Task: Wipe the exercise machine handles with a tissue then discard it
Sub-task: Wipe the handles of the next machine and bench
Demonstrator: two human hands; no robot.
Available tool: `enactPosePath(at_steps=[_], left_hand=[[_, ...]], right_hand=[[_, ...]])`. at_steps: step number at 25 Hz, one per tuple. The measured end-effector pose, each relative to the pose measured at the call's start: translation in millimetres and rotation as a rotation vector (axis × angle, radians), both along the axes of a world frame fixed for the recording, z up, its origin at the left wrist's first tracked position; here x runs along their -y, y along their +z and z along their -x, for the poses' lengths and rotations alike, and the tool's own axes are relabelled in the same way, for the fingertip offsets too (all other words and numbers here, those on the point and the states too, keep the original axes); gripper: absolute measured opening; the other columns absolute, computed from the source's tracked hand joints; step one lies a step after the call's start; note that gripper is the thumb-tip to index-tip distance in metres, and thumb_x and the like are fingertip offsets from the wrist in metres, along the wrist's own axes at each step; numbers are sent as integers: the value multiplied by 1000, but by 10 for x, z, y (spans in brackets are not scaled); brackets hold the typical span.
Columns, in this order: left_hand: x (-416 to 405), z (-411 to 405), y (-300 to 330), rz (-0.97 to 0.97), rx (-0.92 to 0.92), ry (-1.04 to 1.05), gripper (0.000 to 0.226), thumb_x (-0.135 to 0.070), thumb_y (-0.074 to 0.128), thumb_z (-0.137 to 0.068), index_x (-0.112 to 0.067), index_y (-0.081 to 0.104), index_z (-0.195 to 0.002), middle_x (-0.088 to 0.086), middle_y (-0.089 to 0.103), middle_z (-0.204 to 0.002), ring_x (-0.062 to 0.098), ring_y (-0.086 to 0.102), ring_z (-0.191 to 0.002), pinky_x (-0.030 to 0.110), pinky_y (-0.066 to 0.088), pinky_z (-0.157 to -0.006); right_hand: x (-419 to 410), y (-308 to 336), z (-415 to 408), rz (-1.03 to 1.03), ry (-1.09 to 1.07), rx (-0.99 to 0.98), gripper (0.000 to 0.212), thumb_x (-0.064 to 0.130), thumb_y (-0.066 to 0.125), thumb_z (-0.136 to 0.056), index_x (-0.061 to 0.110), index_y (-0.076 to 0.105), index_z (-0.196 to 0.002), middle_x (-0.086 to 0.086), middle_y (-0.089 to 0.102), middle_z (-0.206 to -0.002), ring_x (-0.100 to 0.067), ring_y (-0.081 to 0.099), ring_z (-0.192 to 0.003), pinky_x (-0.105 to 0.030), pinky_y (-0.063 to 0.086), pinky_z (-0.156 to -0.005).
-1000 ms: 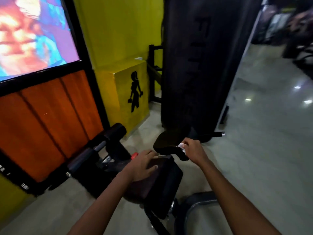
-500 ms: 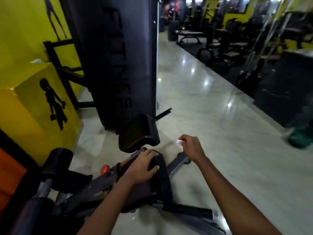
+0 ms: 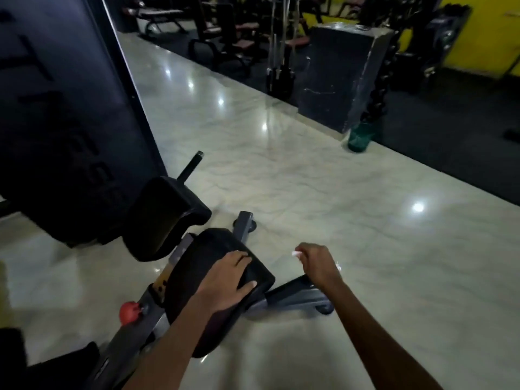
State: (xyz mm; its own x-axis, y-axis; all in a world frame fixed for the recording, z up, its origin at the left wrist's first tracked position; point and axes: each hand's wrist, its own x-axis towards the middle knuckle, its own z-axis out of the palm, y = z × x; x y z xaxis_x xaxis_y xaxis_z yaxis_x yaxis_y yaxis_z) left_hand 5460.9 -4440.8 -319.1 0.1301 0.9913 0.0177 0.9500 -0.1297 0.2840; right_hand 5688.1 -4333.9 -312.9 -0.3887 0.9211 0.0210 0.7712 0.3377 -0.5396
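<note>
- The rounded black padded cushion (image 3: pixel 202 280) of the grey-framed exercise machine (image 3: pixel 157 308) is rested upon by the left hand (image 3: pixel 228 280), fingers spread flat, nothing grasped.
- A small crumpled white tissue (image 3: pixel 296 253) is pinched in the clenched grip of the right hand (image 3: pixel 316 263), held above the glossy marble floor (image 3: pixel 281 170), apart from the cushion.
- A green bin (image 3: pixel 360 136) is seen far off beside a dark block (image 3: pixel 337 77).

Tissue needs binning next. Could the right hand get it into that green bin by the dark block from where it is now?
Probably not from here. The right hand holds the tissue near the machine, and the green bin stands well across open floor. Nothing blocks the path, so walking over should do it.
</note>
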Motion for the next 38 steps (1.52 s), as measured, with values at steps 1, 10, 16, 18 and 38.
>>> enactPosePath(at_steps=[1, 10, 16, 18, 38], left_hand=[[25, 26, -77, -14, -43, -32, 70, -62, 28, -93, -14, 40, -142, 2, 37, -149, 22, 29, -140, 37, 24, -115], [-49, 62, -600, -218, -76, -115, 62, -52, 21, -98, -12, 54, -132, 3, 52, -138, 21, 38, -135, 46, 18, -115], [-43, 41, -613, -290, -33, -98, 55, -48, 29, -94, -15, 55, -130, 2, 53, -135, 19, 38, -134, 47, 16, -116], [-30, 0, -598, -312, 6, -49, 53, -48, 34, -92, -16, 57, -126, 0, 54, -133, 19, 39, -133, 47, 16, -116], [-21, -61, -609, -327, 86, 40, 52, -51, 37, -86, -20, 61, -121, -3, 56, -130, 16, 41, -131, 48, 16, -116]], right_hand=[[141, -125, 17, -9, 1, 21, 13, 13, 55, -92, 8, 67, -91, -13, 68, -89, -31, 64, -86, -31, 45, -72], [753, -936, 290, -94, 230, 197, 22, 11, 45, -83, 9, 61, -98, -10, 64, -95, -28, 65, -79, -37, 55, -60], [824, -919, 269, -186, 329, 164, 15, 10, 51, -93, 0, 59, -100, -12, 59, -96, -28, 60, -81, -35, 52, -65], [764, -917, 179, -272, 402, 152, 4, 4, 63, -82, 3, 61, -85, -8, 55, -81, -22, 56, -66, -32, 50, -51], [724, -1017, 183, -414, 203, 272, 17, 2, 73, -62, 4, 67, -77, -6, 60, -78, -19, 56, -74, -25, 50, -47]])
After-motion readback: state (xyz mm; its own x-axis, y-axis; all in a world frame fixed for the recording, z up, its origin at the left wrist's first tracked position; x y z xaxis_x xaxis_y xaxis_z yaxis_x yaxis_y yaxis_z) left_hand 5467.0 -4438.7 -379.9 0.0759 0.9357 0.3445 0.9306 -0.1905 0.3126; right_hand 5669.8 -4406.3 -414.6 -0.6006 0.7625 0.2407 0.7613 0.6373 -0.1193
